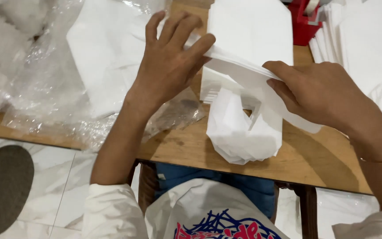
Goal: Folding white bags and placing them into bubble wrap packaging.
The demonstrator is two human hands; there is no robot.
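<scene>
A stack of white plastic carrier bags (250, 31) lies on a wooden table (191, 148). My left hand (169, 62) rests flat with fingers spread on the left edge of the stack. My right hand (319, 90) pinches the near right edge of the stack between thumb and fingers. From under that edge one white bag (244, 132) hangs down, its cut-out handles crumpled on the table toward me.
Crinkled clear plastic wrap (45, 93) with more white sheets (102, 57) in it covers the table's left side. Another pile of white bags (363, 40) lies at the right, with a red tape dispenser (305, 24) behind. Tiled floor (45, 186) and a dark mat (3, 190) show below left.
</scene>
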